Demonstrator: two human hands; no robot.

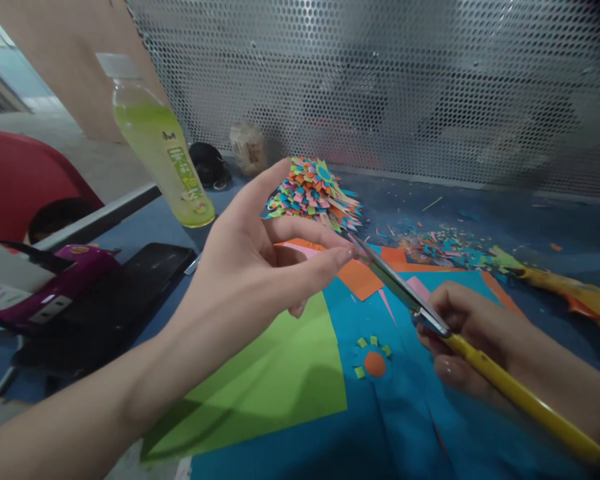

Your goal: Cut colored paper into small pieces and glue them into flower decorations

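Observation:
My left hand (260,247) is raised over the papers, thumb and index finger pinched together; whatever lies between the fingertips is too small to make out. Held in my right hand (460,333) are scissors (395,283) with metal blades and a long yellow handle, their tips right by the left fingertips. Below lie a lime-green sheet (280,380) and a blue sheet (330,440). On the blue one sits a paper flower (375,364) with an orange centre and small green squares along part of its rim. An orange paper piece (363,280) is partly behind the blades.
Behind my left hand is a heap of colourful paper flowers (315,193). Paper scraps (445,247) litter the table at right, beside a yellow tool (570,287). A drink bottle (160,147), a black phone (105,307) and a purple power strip (55,280) stand left. A perforated metal panel (380,80) closes the back.

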